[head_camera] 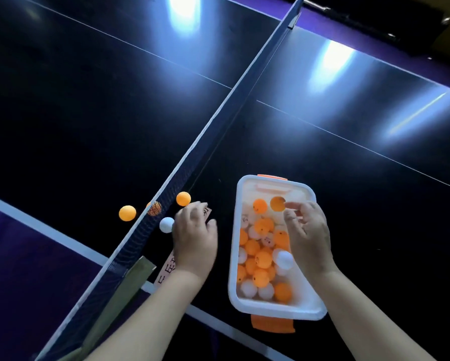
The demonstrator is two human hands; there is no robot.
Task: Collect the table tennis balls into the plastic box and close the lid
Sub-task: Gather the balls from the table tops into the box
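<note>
The plastic box (273,306), lid off and filled with orange and white balls, lies on the dark surface (349,204) just right of the net (182,175). Over it the right hand (307,235) has fingers spread beside an orange ball (278,203). The left hand (194,235), loosely curled, touches a white ball (166,224) by the net; whether it grips is unclear.

Bare forearms (375,308), no sleeves

Lidless white plastic box (233,256) of orange and white balls (263,259) on table.
</note>
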